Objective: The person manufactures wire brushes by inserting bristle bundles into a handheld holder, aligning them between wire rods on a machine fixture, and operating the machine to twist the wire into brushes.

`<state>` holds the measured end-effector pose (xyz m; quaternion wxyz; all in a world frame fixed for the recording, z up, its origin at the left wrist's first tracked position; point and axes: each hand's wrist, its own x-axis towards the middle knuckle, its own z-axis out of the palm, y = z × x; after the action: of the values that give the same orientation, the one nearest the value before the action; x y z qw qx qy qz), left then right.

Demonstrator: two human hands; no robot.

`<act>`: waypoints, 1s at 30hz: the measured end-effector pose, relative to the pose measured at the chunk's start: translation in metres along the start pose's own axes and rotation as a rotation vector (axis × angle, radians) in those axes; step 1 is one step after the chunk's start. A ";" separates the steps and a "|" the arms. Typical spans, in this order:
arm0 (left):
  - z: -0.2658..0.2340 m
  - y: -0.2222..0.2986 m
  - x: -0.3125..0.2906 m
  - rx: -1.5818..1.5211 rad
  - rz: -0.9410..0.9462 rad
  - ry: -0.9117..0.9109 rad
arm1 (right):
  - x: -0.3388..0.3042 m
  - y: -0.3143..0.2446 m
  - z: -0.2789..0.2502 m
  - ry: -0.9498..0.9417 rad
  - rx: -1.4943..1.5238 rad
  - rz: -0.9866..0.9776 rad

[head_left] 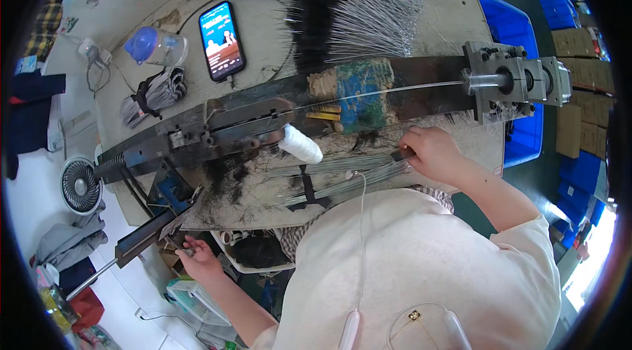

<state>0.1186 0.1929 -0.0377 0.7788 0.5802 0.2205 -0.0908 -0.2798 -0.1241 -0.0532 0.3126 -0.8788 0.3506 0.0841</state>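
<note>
My left hand (201, 263) is closed by the end of a dark metal lever (168, 237) below the bench machine's left end; its grip is partly hidden. At the table's front edge, my right hand (434, 154) pinches a small dark piece (400, 154) at the right end of a bundle of thin wires (362, 171). A black strap (307, 185) crosses the bundle. Behind it lies the long dark machine (230, 127), with a thin straight wire (421, 87) stretched to the metal chuck block (490, 81). A white spool-like roll (301, 144) sits against the machine.
Many black-bristled wire brushes (355, 7) lie at the back. A lit phone (222, 40), a lidded clear jar (158, 47) and a tied grey bundle (155, 94) stand back left. A blue crate (510, 21) is beyond the right edge. A fan (81, 185) stands left.
</note>
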 end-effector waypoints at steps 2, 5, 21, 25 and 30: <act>-0.025 0.010 0.044 0.035 0.034 0.067 | -0.001 0.000 -0.002 0.009 0.028 0.032; -0.023 0.009 0.041 0.114 0.059 0.125 | -0.006 0.005 0.004 -0.004 0.061 0.038; 0.190 -0.079 -0.196 0.696 0.861 -1.739 | 0.001 -0.096 -0.137 0.337 0.875 -1.006; 0.146 -0.085 -0.159 0.637 0.301 -1.286 | 0.010 -0.107 -0.120 0.539 0.625 -0.697; 0.145 -0.078 -0.155 0.487 0.247 -1.230 | 0.072 -0.099 -0.012 -0.090 0.617 0.022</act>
<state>-0.0154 0.0144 -0.0022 0.6141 0.6028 -0.3582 -0.3622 -0.1610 -0.1166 -0.0213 0.5787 -0.7341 0.3548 0.0157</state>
